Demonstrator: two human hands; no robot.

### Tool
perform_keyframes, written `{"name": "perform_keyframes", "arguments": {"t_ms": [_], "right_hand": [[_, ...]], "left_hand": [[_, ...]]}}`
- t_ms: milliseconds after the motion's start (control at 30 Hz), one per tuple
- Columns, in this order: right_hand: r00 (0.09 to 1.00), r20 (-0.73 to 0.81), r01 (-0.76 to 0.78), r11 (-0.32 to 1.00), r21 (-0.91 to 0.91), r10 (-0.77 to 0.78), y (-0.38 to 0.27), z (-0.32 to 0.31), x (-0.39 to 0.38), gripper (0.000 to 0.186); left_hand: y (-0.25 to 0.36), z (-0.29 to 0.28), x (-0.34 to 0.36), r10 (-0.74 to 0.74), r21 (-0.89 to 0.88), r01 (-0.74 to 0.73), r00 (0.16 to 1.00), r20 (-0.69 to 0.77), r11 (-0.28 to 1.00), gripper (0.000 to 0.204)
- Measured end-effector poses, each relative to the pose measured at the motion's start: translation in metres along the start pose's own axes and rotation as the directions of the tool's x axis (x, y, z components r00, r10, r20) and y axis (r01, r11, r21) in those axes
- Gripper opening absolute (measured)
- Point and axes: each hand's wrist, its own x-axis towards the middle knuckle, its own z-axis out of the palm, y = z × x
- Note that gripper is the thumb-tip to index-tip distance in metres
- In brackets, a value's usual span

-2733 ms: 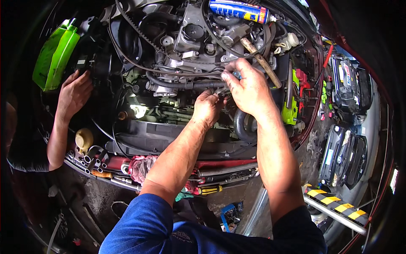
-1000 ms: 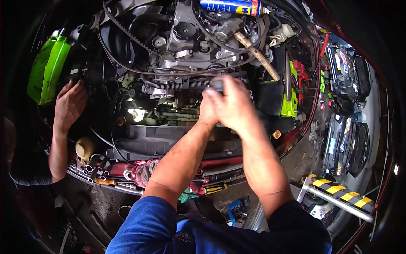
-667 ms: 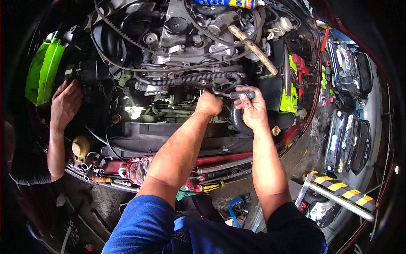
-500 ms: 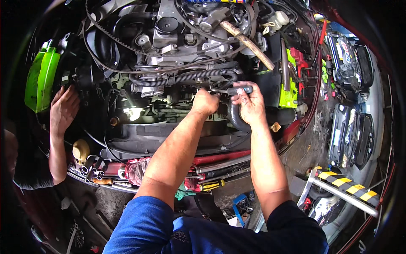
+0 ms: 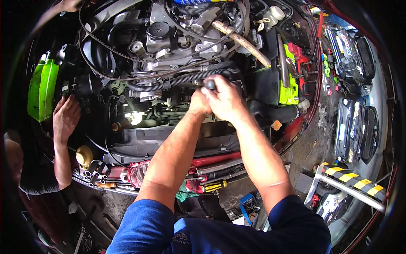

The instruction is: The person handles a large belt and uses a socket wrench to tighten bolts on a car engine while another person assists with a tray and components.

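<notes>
Well, at your far left a translucent green container (image 5: 43, 91) stands at the edge of the engine bay, just beside another person's hand (image 5: 67, 114), whose bent fingers reach toward dark parts. Above, near the top edge, a second hand (image 5: 71, 5) that isn't yours comes into view. Lower down, a tan plastic bottle (image 5: 84, 156) sits beside a cluster of metal tubes (image 5: 96, 172), and a stained pink rag (image 5: 137, 173) lies along the car's front edge.

Toward the middle, a long black belt (image 5: 122, 79) loops loosely over the engine (image 5: 179, 51), with a black corrugated hose (image 5: 186, 78) below it. Just under that hose is your left hand (image 5: 198, 103), its fingers curled; your other hand partly covers it, so I can't tell whether it grips anything. Right against it, the dark tool handle (image 5: 210, 84) pokes up out of your right hand (image 5: 224, 99), which is closed around it; the tool's far end is hidden.

Below your forearms, a yellow-and-black screwdriver (image 5: 215, 186) lies by the front edge. Farther right, a wooden-handled hammer (image 5: 243, 40) rests slanted across the engine, then comes a battery (image 5: 289, 93) with a bright yellow-green side, and finally a yellow-and-black striped bar (image 5: 355, 182).
</notes>
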Motion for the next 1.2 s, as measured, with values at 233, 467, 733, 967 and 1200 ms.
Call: {"name": "perform_keyframes", "arguments": {"t_ms": [233,467,733,967,1200], "right_hand": [[0.956,-0.126,-0.092,0.68,0.728,0.264,0.08,-0.036,-0.028,0.021],[0.953,-0.14,-0.168,0.851,0.498,0.27,0.059,-0.031,-0.022,0.015],[0.899,-0.426,0.237,0.709,0.664,0.098,0.108,-0.069,-0.017,0.056],[0.957,-0.275,0.103,0.782,0.615,0.091,0.068,-0.024,0.001,0.043],[0.943,-0.331,0.214,0.685,0.697,0.042,0.09,-0.029,0.009,0.063]], "left_hand": [[0.09,-0.034,-0.029,-0.349,-0.516,0.303,0.937,0.008,0.801,0.062],[0.092,-0.032,-0.028,-0.411,-0.372,0.37,0.911,-0.035,0.851,0.069],[0.096,-0.029,-0.03,-0.299,-0.369,0.254,0.952,-0.068,0.894,0.061],[0.098,-0.031,-0.032,-0.35,-0.324,0.317,0.935,-0.049,0.891,0.064],[0.095,-0.017,-0.024,-0.353,-0.288,0.323,0.934,-0.057,0.901,0.07]]}}
